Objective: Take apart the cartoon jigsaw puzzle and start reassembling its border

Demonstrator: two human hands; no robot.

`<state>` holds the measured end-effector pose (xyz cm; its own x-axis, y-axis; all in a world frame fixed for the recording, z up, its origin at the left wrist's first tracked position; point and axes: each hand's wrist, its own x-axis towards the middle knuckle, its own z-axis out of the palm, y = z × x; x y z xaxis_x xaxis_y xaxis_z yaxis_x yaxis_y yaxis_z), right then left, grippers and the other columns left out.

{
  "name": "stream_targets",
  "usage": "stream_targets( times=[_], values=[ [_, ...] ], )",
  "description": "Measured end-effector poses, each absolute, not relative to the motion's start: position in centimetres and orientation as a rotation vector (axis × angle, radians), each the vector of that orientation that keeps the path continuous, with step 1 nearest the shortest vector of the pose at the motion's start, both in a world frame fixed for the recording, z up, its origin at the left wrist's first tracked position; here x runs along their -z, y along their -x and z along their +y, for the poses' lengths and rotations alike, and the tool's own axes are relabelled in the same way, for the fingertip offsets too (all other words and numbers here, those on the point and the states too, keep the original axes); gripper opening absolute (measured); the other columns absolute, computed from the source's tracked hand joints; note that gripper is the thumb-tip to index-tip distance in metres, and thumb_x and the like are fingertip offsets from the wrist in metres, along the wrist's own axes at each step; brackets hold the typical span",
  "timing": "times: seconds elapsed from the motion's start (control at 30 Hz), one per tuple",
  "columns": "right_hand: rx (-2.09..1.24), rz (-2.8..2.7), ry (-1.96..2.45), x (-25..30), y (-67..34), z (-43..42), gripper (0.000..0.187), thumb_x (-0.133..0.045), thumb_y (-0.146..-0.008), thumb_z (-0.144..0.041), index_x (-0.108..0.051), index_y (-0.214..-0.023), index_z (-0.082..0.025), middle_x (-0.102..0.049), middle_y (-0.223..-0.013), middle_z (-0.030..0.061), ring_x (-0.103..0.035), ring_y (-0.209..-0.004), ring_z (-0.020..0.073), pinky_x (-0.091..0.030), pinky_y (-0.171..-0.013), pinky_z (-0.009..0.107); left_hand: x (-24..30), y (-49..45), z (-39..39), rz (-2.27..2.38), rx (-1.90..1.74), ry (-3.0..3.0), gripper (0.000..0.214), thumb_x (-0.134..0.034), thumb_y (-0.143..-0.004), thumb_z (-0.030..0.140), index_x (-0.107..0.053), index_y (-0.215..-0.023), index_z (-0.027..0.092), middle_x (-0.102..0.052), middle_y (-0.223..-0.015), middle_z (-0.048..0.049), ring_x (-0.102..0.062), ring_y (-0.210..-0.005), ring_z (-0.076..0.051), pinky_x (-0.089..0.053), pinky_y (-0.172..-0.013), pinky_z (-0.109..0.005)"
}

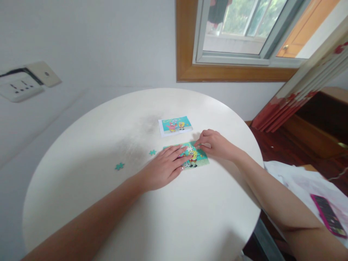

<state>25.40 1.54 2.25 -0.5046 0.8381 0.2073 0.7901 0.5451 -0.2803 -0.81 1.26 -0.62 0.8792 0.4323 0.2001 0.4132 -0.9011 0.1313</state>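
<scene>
A teal jigsaw puzzle (pixel 201 158) with a yellow cartoon sponge figure lies on the round white table (pixel 174 217). My left hand (pixel 165 165) rests flat over its left part, fingers stretched out and spread, hiding much of the picture. White table shows through a gap near its upper middle. At the puzzle's upper right edge, my right hand (pixel 213 144) is closed, thumb and index finger at a puzzle piece that is mostly covered. Two loose teal puzzle pieces lie left of my left hand: the nearer piece (pixel 152 152) and the farther piece (pixel 119 166).
Behind the puzzle lies a printed reference picture (pixel 176 125) with a white margin. A wall with a socket (pixel 21 87) and a wood-framed window (pixel 187 70) stand beyond the table. At right are a curtain (pixel 293 98) and a pink-edged phone (pixel 327 214) on white cloth.
</scene>
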Motion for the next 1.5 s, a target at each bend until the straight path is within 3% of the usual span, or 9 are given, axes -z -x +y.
stream_targets(
  times=[0.93, 1.5],
  values=[
    [-0.167, -2.519, 1.343, -2.27, -25.01, 1.41, 0.026, -0.054, -0.083, -0.016, -0.071, -0.101, -0.025, -0.059, -0.089, 0.0056, -0.051, -0.086, 0.0188, -0.035, -0.076, 0.03, 0.78, 0.89, 1.27, 0.67, -0.347, -2.952, 0.045, -0.038, -0.097, 0.031, -0.039, -0.142, 0.028, -0.037, -0.149, -0.0051, -0.028, -0.138, -0.025, -0.025, -0.113, -0.047],
    [-0.137, -2.483, 1.405, -2.02, -24.91, 1.46, 0.028, -0.053, -0.079, -0.01, -0.072, -0.092, -0.025, -0.06, -0.086, 0.0048, -0.052, -0.084, 0.0187, -0.034, -0.075, 0.03, 0.39, 0.74, 1.08, 0.692, -0.389, -2.898, 0.044, -0.041, -0.096, 0.029, -0.042, -0.139, 0.029, -0.04, -0.146, -0.006, -0.031, -0.136, -0.026, -0.029, -0.112, -0.048]
  ],
)
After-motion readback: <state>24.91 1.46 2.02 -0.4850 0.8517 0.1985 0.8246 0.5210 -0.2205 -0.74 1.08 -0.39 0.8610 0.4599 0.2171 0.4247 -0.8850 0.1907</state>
